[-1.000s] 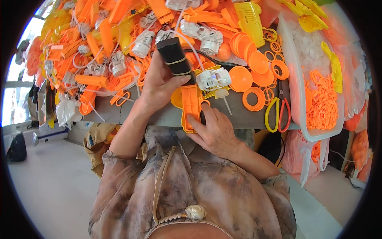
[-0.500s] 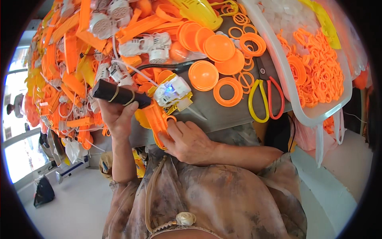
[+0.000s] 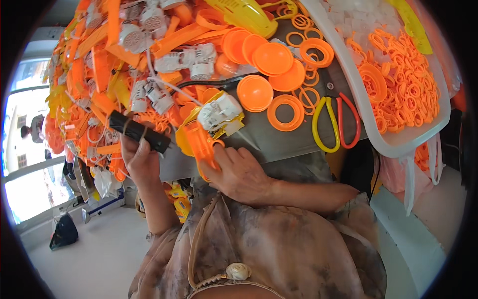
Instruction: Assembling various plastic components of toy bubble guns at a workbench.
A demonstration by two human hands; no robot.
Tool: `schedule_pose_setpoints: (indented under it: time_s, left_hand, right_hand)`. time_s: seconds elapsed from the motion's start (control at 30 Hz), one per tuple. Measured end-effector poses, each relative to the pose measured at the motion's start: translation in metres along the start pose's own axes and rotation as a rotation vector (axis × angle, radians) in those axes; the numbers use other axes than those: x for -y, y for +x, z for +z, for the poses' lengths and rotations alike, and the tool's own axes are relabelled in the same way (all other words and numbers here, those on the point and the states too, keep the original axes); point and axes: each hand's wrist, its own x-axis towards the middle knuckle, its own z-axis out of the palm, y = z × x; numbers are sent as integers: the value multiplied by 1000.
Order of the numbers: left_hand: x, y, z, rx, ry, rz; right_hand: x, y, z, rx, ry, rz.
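Black pack [image 3: 140, 132], banded and pinched by the left fingers [image 3: 144, 148], stands apart from the orange handle [image 3: 200, 143], which lies under the right fingers [image 3: 232, 155]; half a second ago its end reached in at the handle. The blue glow on the white unit [image 3: 219, 112] has gone out, which suggests a broken contact. Thin prongs show at the pack's end, between the two sets of fingers. The right fingers bend over the handle, tips hidden; whether they pinch it cannot be told. Just beyond them, the white unit sits in a yellow shell [image 3: 241, 120]. To their right, orange discs [image 3: 255, 93] and scissors [image 3: 340, 119] lie on the bench [image 3: 298, 140]; farther right, a translucent bin [image 3: 404, 141] holds small rings [image 3: 408, 94]. Beyond the left fingers rises a heap of orange parts [image 3: 101, 67].
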Motion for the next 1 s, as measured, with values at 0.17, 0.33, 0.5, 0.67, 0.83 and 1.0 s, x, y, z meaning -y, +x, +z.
schedule_pose_setpoints:
  time_s: [0.17, 0.33, 0.5, 0.67, 0.83, 1.0]
  left_hand:
    - [-8, -29, -41, -16, 560, -291]
    - [-20, -38, -52, 59, 755, -312]
    - [-19, -36, -60, 145, 1188, -72]
    - [-10, -38, -43, -8, 1440, 236]
    - [18, -49, -8, 125, 1161, 463]
    - [40, -43, 6, 313, 1170, 465]
  right_hand:
    - [2, 0, -6, 73, 66, 60]
    - [1, 21, -29, -15, 197, 13]
    - [-35, 88, -32, -125, -93, 71]
    - [-48, 121, -21, 62, -214, 135]
    - [-46, 134, -17, 167, -217, 163]
    - [-54, 162, -48, 105, -370, 11]
